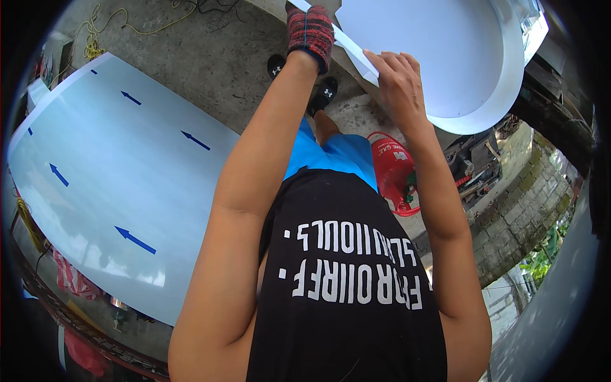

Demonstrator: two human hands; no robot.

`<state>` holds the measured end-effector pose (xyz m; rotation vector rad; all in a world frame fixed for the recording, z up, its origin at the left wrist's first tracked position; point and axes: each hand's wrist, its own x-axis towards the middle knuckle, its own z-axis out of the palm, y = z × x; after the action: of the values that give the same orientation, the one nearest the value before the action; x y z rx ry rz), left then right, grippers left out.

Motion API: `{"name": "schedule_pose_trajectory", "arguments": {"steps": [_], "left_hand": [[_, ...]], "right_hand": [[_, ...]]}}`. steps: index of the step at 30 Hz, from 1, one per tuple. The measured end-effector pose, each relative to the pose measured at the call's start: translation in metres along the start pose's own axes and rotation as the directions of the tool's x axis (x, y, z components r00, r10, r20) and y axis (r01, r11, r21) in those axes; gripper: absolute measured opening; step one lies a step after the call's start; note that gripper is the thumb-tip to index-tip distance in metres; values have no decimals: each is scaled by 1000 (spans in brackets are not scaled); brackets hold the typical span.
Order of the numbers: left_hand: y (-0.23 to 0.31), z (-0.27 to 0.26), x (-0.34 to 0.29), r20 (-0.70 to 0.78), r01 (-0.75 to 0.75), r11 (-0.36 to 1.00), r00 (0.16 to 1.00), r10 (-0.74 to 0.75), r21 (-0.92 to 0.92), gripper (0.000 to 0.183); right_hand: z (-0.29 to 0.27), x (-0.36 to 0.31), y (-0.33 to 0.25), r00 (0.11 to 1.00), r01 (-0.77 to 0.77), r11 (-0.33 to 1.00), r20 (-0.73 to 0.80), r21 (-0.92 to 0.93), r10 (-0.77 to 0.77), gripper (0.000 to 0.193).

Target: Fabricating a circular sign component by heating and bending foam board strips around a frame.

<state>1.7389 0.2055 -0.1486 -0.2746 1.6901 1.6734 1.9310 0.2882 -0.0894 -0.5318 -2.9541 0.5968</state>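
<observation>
A flat white strip (352, 51) slants across the top middle, beside the edge of a large round-ended white piece with a raised rim (512, 70). Wrapped round the strip is my left hand (309, 37), in a red and black knit glove. My bare right hand (398, 83) pinches the strip's near right end between thumb and fingers. The strip's far end runs out past the glove near the top edge. What the strip is made of, and whether it touches the rimmed piece, I cannot tell.
At left lies a large glossy sheet (172, 159) with blue arrows. A red gas cylinder (391, 159) stands by my legs at right, with tools (474, 178) beyond it. Yellow cord (95, 44) lies on the concrete floor (184, 70). A stone-block edge (528, 204) curves at right.
</observation>
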Motion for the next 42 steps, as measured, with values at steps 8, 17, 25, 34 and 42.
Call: {"name": "schedule_pose_trajectory", "arguments": {"steps": [8, 17, 25, 34, 42], "left_hand": [[57, 25, -49, -97, 0, 923, 994, -40, -384, 38], [56, 41, -54, -42, 14, 798, 998, -49, -603, 50], [40, 41, -55, 8, -27, 879, 999, 35, -476, 50], [49, 35, -44, 28, -305, 914, 946, 324, -268, 58], [55, 35, -39, 128, -283, 944, 943, 306, -171, 79]], "right_hand": [[12, 2, -62, 672, 91, 118, -148, 989, 725, 115], [4, 40, -78, 722, 277, -114, -128, 954, 680, 115], [1, 55, -71, 554, 272, -236, 49, 933, 831, 93], [-4, 52, -46, 668, -87, -221, 221, 971, 711, 101], [-6, 59, -44, 704, -78, -279, 251, 957, 664, 87]]}}
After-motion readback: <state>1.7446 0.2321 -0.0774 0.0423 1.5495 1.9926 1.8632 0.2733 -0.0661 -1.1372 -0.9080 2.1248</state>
